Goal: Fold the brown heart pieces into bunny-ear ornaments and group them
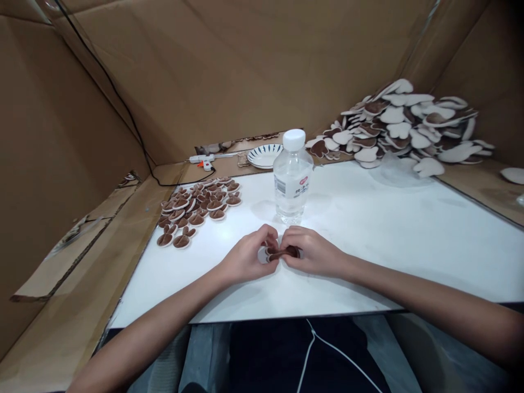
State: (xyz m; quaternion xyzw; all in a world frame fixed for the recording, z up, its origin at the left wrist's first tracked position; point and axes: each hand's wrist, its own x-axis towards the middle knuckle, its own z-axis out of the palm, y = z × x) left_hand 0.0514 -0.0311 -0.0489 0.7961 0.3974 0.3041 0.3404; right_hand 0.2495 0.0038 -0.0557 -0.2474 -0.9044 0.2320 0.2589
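Between my two hands is a brown fabric piece with a pale edge point(272, 254), folded or pinched in the middle; part of it is hidden behind my fingers. My left hand point(251, 254) curls around its left end, with thumb and fingers closed on it. From the other side my right hand point(309, 250) pinches the same piece, fingertips almost meeting those of the left. Both hands rest low over the white tabletop point(368, 218). Just behind them stands a clear water bottle point(291, 180) with a white cap.
Several brown, white-edged fabric pieces point(198, 204) lie at the left. A large heap of white and brown pieces point(399, 123) sits at the back right, beside a clear plastic bag point(399, 170). A glue gun point(206, 162) and a striped plate point(265, 156) are along the back.
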